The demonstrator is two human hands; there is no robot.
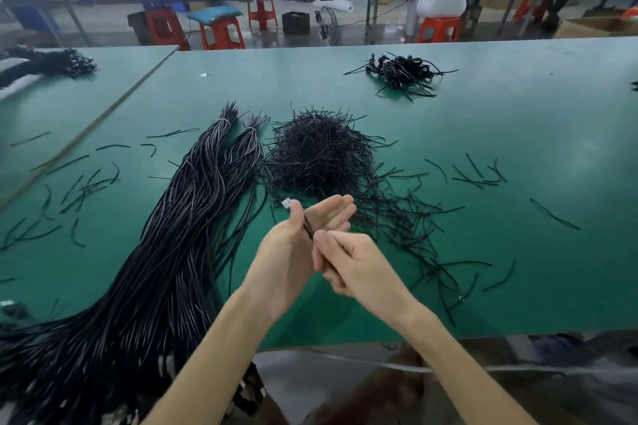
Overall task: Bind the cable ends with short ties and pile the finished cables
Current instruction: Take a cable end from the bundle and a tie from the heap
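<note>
Above the worktop's (518,121) near edge, the left hand (297,245) thumb-pins a cable (308,228); the right hand (348,266) pinches it, perhaps with a tie. The finished pile (400,72) lies beyond, bare surface around it.

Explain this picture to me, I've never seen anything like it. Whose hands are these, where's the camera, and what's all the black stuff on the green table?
There is no machine here. These are a person's two bare hands, filmed by one wide-angle camera worn on their head, looking forward and down. The left hand pinches a thin black cable just below its small white connector. The right hand pinches the same strand lower down. Whether a tie is already on it is too small to tell. On the green table lie a big bundle of long cables at the left and a heap of short ties in the middle, with loose ones scattered around. Farther back is a smaller pile of cables, probably finished ones.
</note>
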